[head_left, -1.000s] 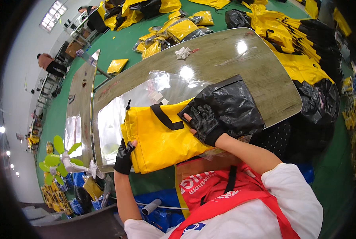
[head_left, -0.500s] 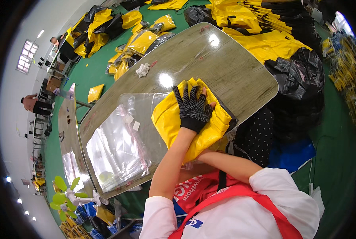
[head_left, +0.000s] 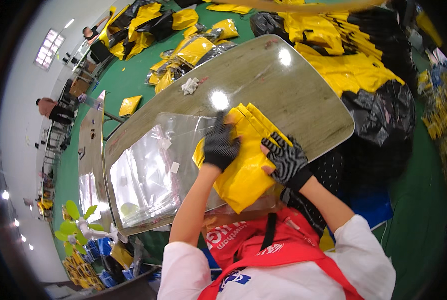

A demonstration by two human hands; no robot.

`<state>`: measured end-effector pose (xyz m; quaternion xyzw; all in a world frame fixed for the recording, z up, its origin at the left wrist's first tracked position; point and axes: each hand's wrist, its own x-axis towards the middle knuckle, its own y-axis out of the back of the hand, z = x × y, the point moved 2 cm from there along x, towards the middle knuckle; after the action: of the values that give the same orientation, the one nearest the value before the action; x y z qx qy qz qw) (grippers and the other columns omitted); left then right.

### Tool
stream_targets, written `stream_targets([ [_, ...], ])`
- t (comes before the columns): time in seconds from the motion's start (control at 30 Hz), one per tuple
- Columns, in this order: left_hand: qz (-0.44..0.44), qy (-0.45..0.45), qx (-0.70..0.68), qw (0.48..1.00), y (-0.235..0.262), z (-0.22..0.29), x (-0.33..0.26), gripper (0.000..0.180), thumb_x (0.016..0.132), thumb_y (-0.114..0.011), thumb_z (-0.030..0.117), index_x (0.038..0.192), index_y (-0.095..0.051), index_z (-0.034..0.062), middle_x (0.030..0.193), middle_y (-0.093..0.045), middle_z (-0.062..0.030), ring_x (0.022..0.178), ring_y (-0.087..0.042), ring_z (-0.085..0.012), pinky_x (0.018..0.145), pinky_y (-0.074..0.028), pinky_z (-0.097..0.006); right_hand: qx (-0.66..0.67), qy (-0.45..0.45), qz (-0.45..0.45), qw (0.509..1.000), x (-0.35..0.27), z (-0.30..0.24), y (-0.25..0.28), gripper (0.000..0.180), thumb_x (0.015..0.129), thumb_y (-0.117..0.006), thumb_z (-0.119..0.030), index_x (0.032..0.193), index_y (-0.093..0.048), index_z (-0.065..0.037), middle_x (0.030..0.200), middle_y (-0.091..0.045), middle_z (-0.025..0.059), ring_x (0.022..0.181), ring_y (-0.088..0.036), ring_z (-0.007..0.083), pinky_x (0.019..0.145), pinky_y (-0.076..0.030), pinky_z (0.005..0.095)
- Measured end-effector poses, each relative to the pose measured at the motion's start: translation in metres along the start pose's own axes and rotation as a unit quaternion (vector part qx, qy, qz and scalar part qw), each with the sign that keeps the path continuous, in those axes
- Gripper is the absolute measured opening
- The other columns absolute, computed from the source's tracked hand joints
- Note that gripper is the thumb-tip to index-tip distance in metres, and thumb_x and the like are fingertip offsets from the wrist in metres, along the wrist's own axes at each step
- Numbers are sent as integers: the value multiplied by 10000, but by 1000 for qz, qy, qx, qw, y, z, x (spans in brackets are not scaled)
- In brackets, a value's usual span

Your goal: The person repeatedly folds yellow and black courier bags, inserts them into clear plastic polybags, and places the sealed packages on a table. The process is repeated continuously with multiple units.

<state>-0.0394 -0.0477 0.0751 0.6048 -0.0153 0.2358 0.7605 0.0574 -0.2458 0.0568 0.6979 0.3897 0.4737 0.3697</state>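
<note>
A folded piece of glossy yellow sheet material (head_left: 248, 167), perhaps a coated garment or bag, lies at the near edge of the table. My right hand (head_left: 287, 161), in a black dotted glove with bare thumb tip, rests flat on its right side, fingers stretched out. Over its left edge is my left hand (head_left: 222, 149), gloved alike; motion smears its fingers, so I cannot make out their grip. Left of it, clear plastic bags (head_left: 146, 177) lie spread in a stack, with small white labels (head_left: 175, 167) on them.
The wood-grain table (head_left: 283, 85) holds a crumpled white scrap (head_left: 190, 86). Packed yellow bundles (head_left: 196, 50) lie on the green floor beyond. Yellow sheets (head_left: 343, 67) and black plastic (head_left: 383, 107) are heaped at the right. A green-bladed fan (head_left: 76, 227) stands at the lower left.
My right hand has come out from under the yellow piece onto its right side. My left hand has slid left from its middle. The piece now looks narrower, its right part folded over.
</note>
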Motion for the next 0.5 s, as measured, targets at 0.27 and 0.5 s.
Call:
stream_targets([
  [0.27, 250, 317, -555, 728, 10, 3, -103, 627, 719, -754, 107, 1221, -384, 34, 1072, -565, -79, 937, -575, -193, 806, -492, -307, 110, 146, -5, 983, -11, 29, 13, 925, 597, -677, -630, 1295, -403, -87, 1322, -396, 247, 1230, -336, 483, 1019, -246, 574],
  [0.5, 206, 43, -124, 970, 52, 150, -6, 617, 789, -599, 479, 1241, -491, 73, 1306, -400, -205, 1219, -372, -387, 1037, -228, -549, 522, -254, -8, 815, -68, 120, -22, 453, 817, -552, -161, 1226, -459, 10, 1243, -504, 182, 1140, -502, 283, 935, -429, 417],
])
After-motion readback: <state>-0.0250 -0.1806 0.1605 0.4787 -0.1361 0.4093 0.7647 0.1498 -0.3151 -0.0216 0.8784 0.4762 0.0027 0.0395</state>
